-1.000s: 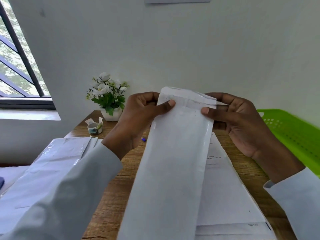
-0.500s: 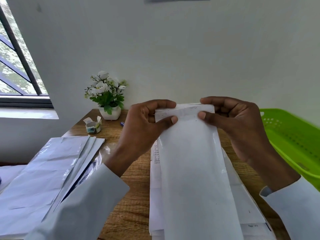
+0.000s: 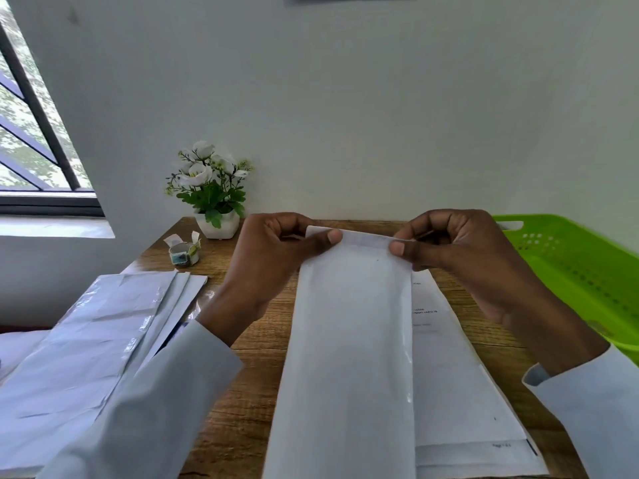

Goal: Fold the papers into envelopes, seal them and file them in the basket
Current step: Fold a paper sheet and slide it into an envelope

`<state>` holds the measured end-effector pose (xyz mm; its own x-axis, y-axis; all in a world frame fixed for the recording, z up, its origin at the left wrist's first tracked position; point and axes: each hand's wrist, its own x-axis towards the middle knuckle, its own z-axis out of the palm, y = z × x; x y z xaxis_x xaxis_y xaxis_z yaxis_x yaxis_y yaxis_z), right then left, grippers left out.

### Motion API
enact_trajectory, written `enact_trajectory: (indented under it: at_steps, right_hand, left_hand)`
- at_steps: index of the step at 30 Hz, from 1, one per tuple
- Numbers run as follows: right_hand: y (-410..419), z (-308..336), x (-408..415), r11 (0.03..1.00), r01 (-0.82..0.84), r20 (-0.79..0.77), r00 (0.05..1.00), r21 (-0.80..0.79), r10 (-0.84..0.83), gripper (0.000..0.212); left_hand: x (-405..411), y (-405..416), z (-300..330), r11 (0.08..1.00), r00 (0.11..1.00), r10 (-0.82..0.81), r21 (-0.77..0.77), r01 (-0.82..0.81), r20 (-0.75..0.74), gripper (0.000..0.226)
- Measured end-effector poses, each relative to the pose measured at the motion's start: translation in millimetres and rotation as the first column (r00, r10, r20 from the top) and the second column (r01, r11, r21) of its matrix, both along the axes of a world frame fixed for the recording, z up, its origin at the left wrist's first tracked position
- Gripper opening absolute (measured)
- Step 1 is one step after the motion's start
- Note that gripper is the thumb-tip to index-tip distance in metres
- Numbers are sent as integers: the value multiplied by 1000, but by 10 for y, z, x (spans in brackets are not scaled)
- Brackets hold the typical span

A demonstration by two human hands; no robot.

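Now I see left hand point(image 3: 273, 257) and right hand point(image 3: 460, 250) pinching envelope point(image 3: 349, 340) flap mid-frame, folding it shut to seal.

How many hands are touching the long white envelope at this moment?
2. The left hand pinches the top left corner of the envelope; the right hand pinches its top right corner.

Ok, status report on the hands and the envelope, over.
Left hand and right hand both pinch the envelope at its folded top flap. Green basket at right, nothing between. Printed papers lie underneath.
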<state>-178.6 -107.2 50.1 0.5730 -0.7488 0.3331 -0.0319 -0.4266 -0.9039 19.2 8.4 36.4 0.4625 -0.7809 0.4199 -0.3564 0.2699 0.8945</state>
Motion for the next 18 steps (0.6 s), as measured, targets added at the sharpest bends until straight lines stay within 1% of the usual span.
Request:
enact_trajectory:
  at_steps: [2,4,6,8,10,12,15,18]
  right_hand:
    - [-7,-6,-8,997,13,-96,995,-78,-21,10]
    - [-5,22,-20,992,-16,-190,982,-125,-8,10]
    - [25,84,-9,990,-93,-238,969,-102,66,8]
    - [64,143,30,985,-162,-247,958,-55,144,7]
    - [89,176,85,983,-176,-232,959,-45,162,10]
    - [93,189,129,988,-154,-188,971,-18,148,12]
    - [54,163,146,994,-82,-97,991,73,89,13]
    - [-7,80,104,979,-15,12,1000,205,12,11]
  left_hand:
    - [-1,-6,15,1000,1000,-14,28,15,-24,29]
    - [-3,-20,58,998,1000,-27,64,27,1,26]
    - [11,-60,136,993,999,-43,108,41,22,23]
    - [15,-121,238,985,993,-87,158,74,76,23]
    - [-5,-188,346,974,982,-139,196,112,129,22]
    - [-23,-249,444,970,973,-160,212,123,168,23]
    - [9,-297,531,946,960,-238,261,194,148,25]
    - [149,-285,473,893,932,-318,385,234,171,27]
